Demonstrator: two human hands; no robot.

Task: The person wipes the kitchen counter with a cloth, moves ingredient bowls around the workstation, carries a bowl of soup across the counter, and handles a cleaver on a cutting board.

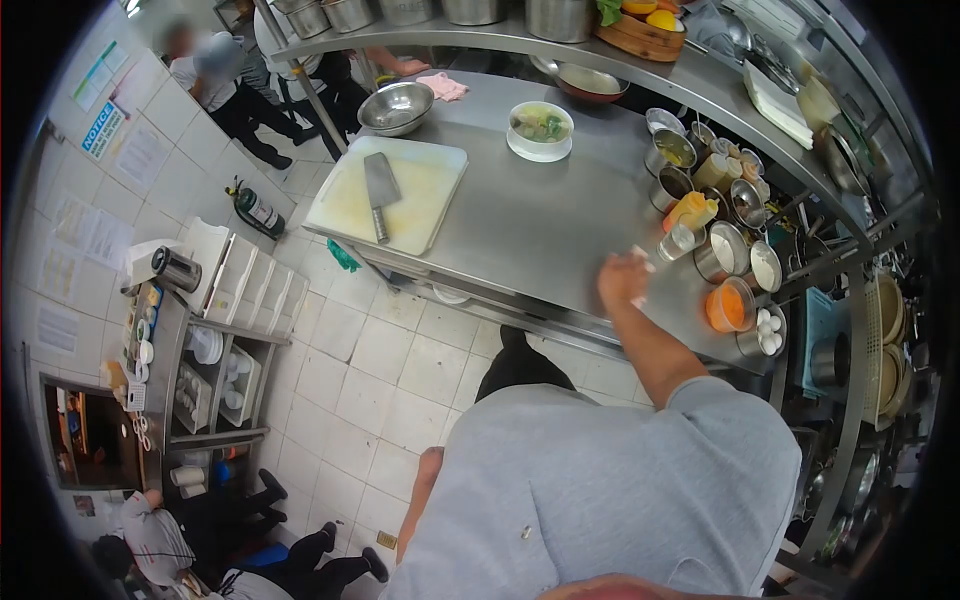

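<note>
My right hand [624, 280] is over the steel worktable, fingers curled round something crumpled and white, cloth or paper; I cannot tell which. Just beyond it are a clear glass [676, 241] and a yellow squeeze bottle [692, 210]. Closer to my side sit a tub of orange food [730, 305] and a metal container of eggs [768, 331]. Low beside my body hangs my left hand [429, 464], away from the table, its fingers not clearly visible. A white bowl of soup with greens [541, 130] stands toward the far side.
A cleaver [380, 195] lies on the white cutting board [440, 225] at the left. Behind it are a steel bowl [396, 108] and a pink cloth [443, 86]. An upper shelf [490, 40] carries pots. Other people stand at upper left and lower left.
</note>
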